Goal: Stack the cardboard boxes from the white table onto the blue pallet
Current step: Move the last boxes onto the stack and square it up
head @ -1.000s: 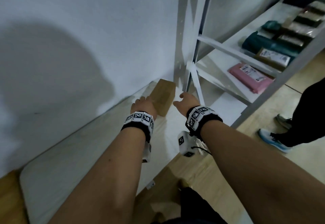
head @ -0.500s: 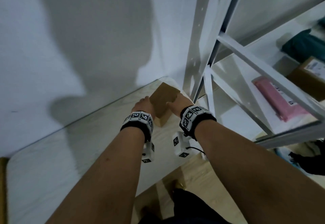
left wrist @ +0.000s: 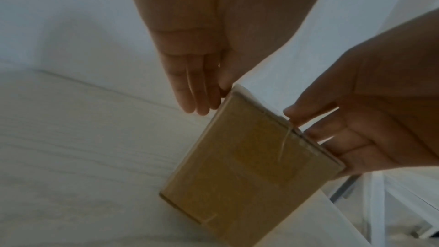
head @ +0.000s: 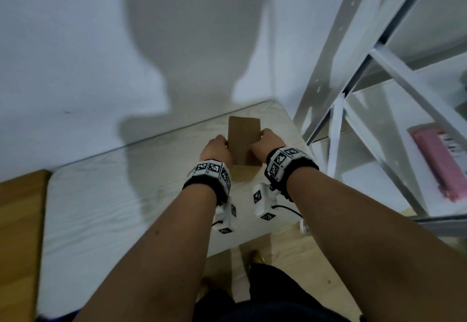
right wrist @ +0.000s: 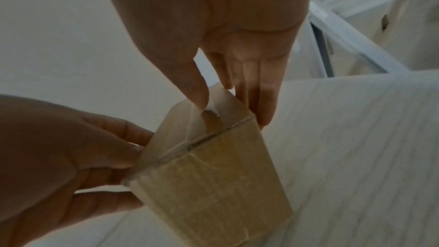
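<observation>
A small brown cardboard box (head: 243, 139) with clear tape on it is held between my two hands over the far right part of the white table (head: 126, 195). My left hand (head: 217, 147) grips its left side, with the fingers (left wrist: 197, 97) along the edge and the thumb at the corner. My right hand (head: 265, 142) pinches the right side, its thumb (right wrist: 198, 91) on the taped end (right wrist: 190, 129) and its fingers behind. The box (left wrist: 240, 166) is tilted. Whether its lower end touches the table I cannot tell.
A white wall stands right behind the table. A white metal rack (head: 336, 119) rises close on the right, with a pink parcel (head: 439, 162) on its shelf. Brown wooden floor (head: 20, 220) shows left of the table, and a sliver of blue (head: 63, 318) at the bottom edge.
The right hand has closed onto the box alongside the left. Both hands have raised the box off the table corner and drawn it away from the rack.
</observation>
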`<act>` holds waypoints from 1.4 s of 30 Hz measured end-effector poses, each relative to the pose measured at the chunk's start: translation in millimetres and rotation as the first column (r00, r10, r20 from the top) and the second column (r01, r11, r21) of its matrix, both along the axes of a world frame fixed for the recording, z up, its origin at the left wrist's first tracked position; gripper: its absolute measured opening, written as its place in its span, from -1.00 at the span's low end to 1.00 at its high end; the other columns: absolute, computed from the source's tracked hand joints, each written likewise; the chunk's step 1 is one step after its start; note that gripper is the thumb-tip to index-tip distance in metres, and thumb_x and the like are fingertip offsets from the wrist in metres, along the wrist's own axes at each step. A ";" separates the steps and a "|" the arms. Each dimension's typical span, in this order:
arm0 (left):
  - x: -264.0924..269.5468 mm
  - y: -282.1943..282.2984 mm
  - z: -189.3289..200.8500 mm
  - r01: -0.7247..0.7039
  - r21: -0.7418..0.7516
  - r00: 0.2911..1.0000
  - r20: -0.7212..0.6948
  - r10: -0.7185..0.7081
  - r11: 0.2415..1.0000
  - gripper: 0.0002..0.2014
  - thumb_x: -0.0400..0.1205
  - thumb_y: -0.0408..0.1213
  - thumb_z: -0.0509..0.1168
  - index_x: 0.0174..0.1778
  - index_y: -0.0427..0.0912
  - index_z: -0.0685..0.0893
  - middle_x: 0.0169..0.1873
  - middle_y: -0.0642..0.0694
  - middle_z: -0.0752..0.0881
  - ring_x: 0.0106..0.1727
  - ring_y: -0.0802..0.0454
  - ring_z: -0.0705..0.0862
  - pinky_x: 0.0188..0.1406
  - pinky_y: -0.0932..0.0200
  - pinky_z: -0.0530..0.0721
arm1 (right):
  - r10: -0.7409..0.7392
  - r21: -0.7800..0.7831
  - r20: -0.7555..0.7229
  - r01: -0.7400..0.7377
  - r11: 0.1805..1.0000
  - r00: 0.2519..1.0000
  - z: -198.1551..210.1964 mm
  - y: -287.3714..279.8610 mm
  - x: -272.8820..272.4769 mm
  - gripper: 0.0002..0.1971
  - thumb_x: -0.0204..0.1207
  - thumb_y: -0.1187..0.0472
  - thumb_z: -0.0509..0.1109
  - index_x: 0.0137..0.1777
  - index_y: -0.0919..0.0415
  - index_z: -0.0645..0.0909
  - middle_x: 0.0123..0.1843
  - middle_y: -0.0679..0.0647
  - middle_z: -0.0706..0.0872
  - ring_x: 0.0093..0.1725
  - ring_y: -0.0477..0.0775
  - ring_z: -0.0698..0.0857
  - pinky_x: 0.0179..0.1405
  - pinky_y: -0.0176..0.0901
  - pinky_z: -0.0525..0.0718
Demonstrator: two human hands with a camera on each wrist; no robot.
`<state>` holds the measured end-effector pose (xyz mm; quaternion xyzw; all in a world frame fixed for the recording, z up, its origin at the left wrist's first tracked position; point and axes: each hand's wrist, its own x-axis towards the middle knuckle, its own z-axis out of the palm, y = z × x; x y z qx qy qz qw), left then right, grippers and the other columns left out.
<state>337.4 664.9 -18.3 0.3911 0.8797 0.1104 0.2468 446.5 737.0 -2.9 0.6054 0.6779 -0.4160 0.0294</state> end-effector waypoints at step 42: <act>-32.9 -96.9 -22.3 -0.146 -0.092 0.986 -0.099 0.137 0.985 -0.37 0.65 -0.31 0.14 0.65 0.13 0.16 0.69 0.04 0.04 0.69 -0.03 -0.04 0.67 -0.12 -0.04 | 0.535 -0.175 -0.086 -0.541 0.823 0.841 -21.4 -63.5 -46.8 -0.45 0.50 0.45 0.27 0.49 0.07 0.53 0.36 0.13 0.67 0.18 0.09 0.67 -0.07 -0.22 0.58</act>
